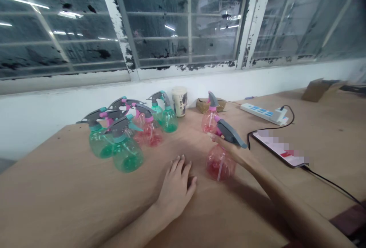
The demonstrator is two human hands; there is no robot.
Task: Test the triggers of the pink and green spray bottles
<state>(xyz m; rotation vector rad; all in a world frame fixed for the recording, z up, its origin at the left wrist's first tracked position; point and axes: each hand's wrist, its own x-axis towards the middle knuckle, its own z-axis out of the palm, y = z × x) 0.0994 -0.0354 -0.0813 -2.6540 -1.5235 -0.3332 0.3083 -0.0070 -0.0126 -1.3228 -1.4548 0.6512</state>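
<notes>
Forearms (pixel 300 206), both bare, enter from the lower edge. Left hand (pixel 175 189): open, palm down, fingers slightly spread, lying flat on a tan wooden tabletop (pixel 57 191), touching nothing else, and seemingly placed to brace the body while the other arm reaches forward. Right hand (pixel 230 152): partly closed, fingers curled under a grey trigger sprayer head (pixel 231 133) with a pink collar, gripping what appears to be a red-tinted plastic spray bottle (pixel 220 166) at its neck. The hand hides the join, so whether head and bottle are connected cannot be told. Second pink spray bottle (pixel 210 122): upright, just beyond the held one, and apart from the hand. Group of spray bottles, farther left: three green, including one (pixel 127 156) at the front, and pink ones such as one (pixel 152 134), crowded together with their bodies touching or overlapping, probably stood together for storage rather than use. Paper cup (pixel 179 101): upright against a white wall (pixel 71 111). Woven tray (pixel 211 106): behind the second bottle. Power strip (pixel 261 112): right of the tray, with a black cable (pixel 328 181) apparently leading to a smartphone (pixel 278 149), which lies flat, its screen pixelated, perhaps charging. Cardboard box (pixel 320 90): far right. Window (pixel 185 19): flaking white frames, above the wall.
</notes>
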